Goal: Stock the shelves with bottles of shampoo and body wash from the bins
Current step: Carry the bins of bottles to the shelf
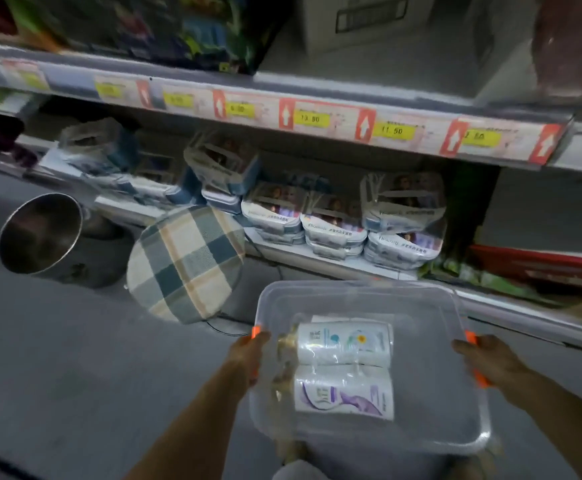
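Note:
I carry a clear plastic bin [359, 296] in front of me, low in the view. My left hand [249, 351] grips its left side by an orange clip, and my right hand [487, 358] grips the right side by the other orange clip. Two white bottles lie on their sides in the bin with gold caps to the left: one with a blue and yellow label [345, 344], and one with a purple label [345, 393] nearer me.
Shelves [282, 98] with yellow price tags run across the view. Wrapped packs [338, 216] fill the low shelf. A checked round cushion [185, 265] and a steel bowl [40, 233] stand on the grey floor at the left.

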Available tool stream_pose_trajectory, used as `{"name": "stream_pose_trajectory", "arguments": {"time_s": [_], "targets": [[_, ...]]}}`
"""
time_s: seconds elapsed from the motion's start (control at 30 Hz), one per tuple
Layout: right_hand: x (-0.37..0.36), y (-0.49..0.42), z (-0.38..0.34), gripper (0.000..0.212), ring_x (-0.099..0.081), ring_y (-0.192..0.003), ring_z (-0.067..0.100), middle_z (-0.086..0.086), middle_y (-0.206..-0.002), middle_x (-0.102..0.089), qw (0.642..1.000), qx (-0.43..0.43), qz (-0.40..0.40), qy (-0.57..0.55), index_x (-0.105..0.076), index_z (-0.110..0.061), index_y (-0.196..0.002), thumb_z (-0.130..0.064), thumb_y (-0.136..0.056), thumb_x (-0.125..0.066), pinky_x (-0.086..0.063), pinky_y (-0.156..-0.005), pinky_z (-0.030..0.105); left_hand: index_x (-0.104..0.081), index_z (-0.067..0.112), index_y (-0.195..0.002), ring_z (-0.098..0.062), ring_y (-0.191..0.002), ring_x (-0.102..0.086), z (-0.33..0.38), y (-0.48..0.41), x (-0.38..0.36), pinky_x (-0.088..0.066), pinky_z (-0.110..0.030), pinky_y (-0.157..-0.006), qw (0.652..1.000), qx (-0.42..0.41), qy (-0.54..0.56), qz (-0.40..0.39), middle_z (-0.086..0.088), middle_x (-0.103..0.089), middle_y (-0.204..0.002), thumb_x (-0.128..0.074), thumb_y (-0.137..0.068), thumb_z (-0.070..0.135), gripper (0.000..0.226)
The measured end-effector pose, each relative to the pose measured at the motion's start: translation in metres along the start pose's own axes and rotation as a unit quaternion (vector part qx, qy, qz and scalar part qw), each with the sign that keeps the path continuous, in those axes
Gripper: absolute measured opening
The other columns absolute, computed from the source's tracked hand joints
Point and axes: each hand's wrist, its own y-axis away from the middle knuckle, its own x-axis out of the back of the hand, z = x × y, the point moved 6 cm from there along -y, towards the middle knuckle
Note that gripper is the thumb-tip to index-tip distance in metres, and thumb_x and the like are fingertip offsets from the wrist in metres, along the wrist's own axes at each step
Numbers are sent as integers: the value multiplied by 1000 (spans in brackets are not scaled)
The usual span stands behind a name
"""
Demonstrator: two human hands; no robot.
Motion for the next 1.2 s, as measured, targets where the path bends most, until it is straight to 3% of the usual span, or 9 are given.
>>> {"name": "stream_pose_trajectory", "arguments": {"time_s": [0.1,0.27,0.5,0.57,0.67,0.77,0.93,1.07,1.2], "targets": [[-32,-46,20,35,-42,-52,23,12,-58,-45,999,-17,3,-29,-48,-4,-62,-8,-91,-66,-34,-53,29,-60,13,-91,-18,-55,-40,1,-55,-11,-33,-25,-55,1000,-13,-18,-5,-8,-45,-69,-61,-97,35,23],[-79,-117,55,20,-50,-60,27,18,-73,-52,997,-40,4,-68,-58,1,-83,-15,-91,-68,-44,-62,35,-59,15,-83,-19,-59,-45,-5,-138,-36,-37,-25,-57,998,-21,-61,-4,-8,-49,-72,-63,-95,41,29],[-119,-184,75,24,-50,-68,28,17,-77,-52,994,-43,23,-94,-54,-4,-76,-16,-90,-69,-42,-60,33,-54,15,-81,-21,-66,-46,-6,-224,-73,-42,-32,-68,994,-32,-100,9,-8,-49,-76,-58,-97,44,34],[-125,-195,80,21,-51,-68,28,16,-76,-53,994,-48,26,-98,-56,-4,-82,-17,-90,-70,-44,-62,34,-52,16,-78,-21,-67,-46,-8,-239,-81,-42,-33,-71,994,-34,-102,10,-7,-49,-77,-58,-97,43,33],[-133,-207,85,22,-54,-69,28,17,-79,-56,993,-50,34,-97,-59,0,-92,-17,-88,-72,-50,-72,43,-58,13,-93,-23,-66,-49,-10,-254,-90,-43,-34,-71,992,-39,-116,10,-8,-52,-80,-60,-97,42,29],[-140,-214,86,23,-52,-68,25,17,-82,-56,994,-52,32,-85,-60,1,-96,-17,-88,-71,-47,-74,40,-57,14,-110,-25,-66,-53,-15,-268,-94,-45,-35,-73,991,-34,-126,19,-11,-55,-84,-59,-96,45,34],[-144,-218,87,29,-53,-84,28,12,-81,-52,993,-71,25,-90,-54,-2,-106,-20,-90,-70,-48,-80,43,-59,9,-113,-25,-71,-54,-15,-280,-100,-48,-37,-74,990,-15,-140,29,-14,-58,-97,-58,-94,52,47],[-145,-215,84,26,-54,-90,30,13,-89,-55,994,-81,14,-78,-54,-3,-107,-19,-92,-67,-49,-84,42,-56,12,-117,-27,-86,-52,-15,-272,-110,-44,-37,-74,989,-9,-149,14,-13,-54,-104,-54,-100,43,35],[-136,-210,79,45,-58,-100,34,17,-111,-59,995,-73,32,-65,-56,3,-124,-22,-89,-68,-49,-89,38,-56,6,-121,-29,-88,-58,-6,-249,-108,-51,-41,-89,989,-10,-143,48,-14,-59,-105,-55,-96,46,48]]}}
